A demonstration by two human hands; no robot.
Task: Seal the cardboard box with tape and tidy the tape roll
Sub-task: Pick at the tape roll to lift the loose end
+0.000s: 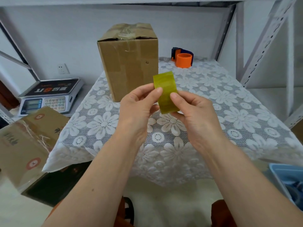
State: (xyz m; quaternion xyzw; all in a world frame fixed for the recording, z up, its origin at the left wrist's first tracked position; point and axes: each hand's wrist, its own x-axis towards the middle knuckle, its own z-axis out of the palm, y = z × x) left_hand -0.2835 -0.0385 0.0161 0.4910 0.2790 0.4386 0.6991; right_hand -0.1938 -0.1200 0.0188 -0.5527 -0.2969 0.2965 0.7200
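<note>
A brown cardboard box [129, 63] stands upright at the far middle of the lace-covered table [213, 112], its top flaps closed under crumpled clear tape. I hold a yellowish-green tape roll [165, 93] edge-on above the table, in front of the box. My left hand [139, 104] pinches its left side with thumb on the band. My right hand [193, 108] grips its right side and underside, thumb on the front.
An orange and blue tape dispenser [182, 58] sits at the table's far right. A digital scale [50, 95] rests on a shelf to the left, with another printed carton [27, 140] below it. A blue bin [288, 182] is at lower right. Metal shelving uprights [262, 41] flank the table.
</note>
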